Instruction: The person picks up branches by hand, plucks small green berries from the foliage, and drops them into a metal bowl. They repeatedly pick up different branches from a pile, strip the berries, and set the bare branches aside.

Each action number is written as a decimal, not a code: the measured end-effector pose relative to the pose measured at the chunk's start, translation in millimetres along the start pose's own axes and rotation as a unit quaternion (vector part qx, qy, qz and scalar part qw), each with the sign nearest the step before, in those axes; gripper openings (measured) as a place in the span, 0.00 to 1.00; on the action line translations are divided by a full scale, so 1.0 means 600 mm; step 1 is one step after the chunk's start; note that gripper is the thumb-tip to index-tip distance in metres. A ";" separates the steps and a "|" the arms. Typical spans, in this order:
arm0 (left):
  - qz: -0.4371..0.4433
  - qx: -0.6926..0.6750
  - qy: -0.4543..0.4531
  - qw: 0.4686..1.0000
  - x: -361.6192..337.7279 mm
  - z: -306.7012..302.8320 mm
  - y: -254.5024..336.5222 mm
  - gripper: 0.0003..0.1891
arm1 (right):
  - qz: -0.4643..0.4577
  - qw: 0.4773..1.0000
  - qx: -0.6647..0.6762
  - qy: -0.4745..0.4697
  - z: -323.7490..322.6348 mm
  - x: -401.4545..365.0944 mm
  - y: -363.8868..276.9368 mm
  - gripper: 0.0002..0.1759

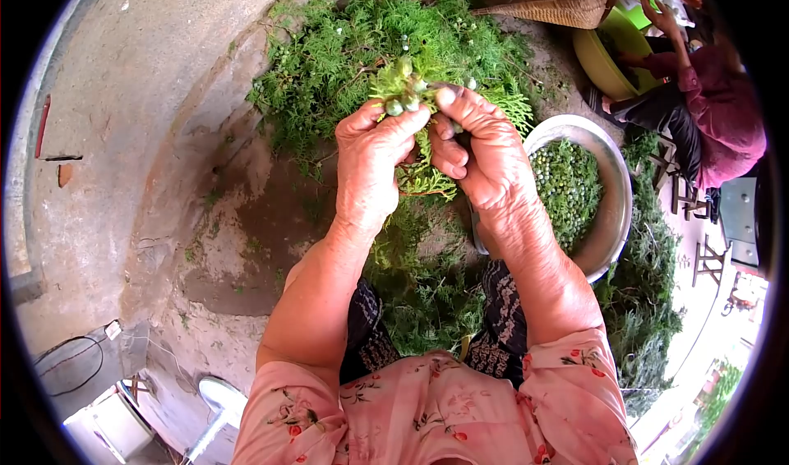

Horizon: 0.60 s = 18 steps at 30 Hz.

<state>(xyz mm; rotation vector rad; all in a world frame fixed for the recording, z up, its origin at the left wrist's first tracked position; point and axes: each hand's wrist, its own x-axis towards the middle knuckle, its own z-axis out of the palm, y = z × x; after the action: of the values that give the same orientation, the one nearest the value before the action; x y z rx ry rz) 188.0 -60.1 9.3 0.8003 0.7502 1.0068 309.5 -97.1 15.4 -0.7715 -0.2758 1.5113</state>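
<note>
Both hands are raised together in front of me around a green conifer sprig that bears pale green cones. My left hand pinches the sprig between thumb and fingers, close beside the cones. On the other side, my right hand has its thumb and bent fingers closed at the same sprig; whether a cone is inside them is hidden. Just right of my right forearm stands a round metal basin, holding many small green cones and bits of leaf.
A large heap of green branches lies beyond my hands. More branches lie at the right. Another person in a maroon top sits at the upper right by a yellow-green tub. A woven basket lies at the back.
</note>
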 end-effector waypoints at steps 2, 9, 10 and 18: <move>-0.006 -0.010 0.002 1.000 0.003 -0.004 0.001 0.02 | 0.024 0.996 0.081 -0.019 -0.004 0.000 -0.001 0.05; -0.002 -0.014 0.045 0.999 0.010 -0.008 0.004 0.02 | -0.018 0.997 0.072 -0.032 0.012 -0.003 -0.009 0.09; -0.002 -0.013 0.040 0.999 0.010 -0.010 0.002 0.02 | -0.015 0.995 0.083 -0.051 0.004 -0.001 -0.006 0.12; -0.008 -0.011 0.055 0.998 0.008 -0.006 0.000 0.02 | -0.037 0.999 0.030 -0.026 0.015 -0.005 0.000 0.08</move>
<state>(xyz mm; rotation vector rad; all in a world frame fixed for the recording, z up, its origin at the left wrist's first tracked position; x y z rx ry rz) 186.5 -55.1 6.4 0.7234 0.8363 1.0489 303.7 -97.6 22.9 -0.6690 -0.2932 1.4655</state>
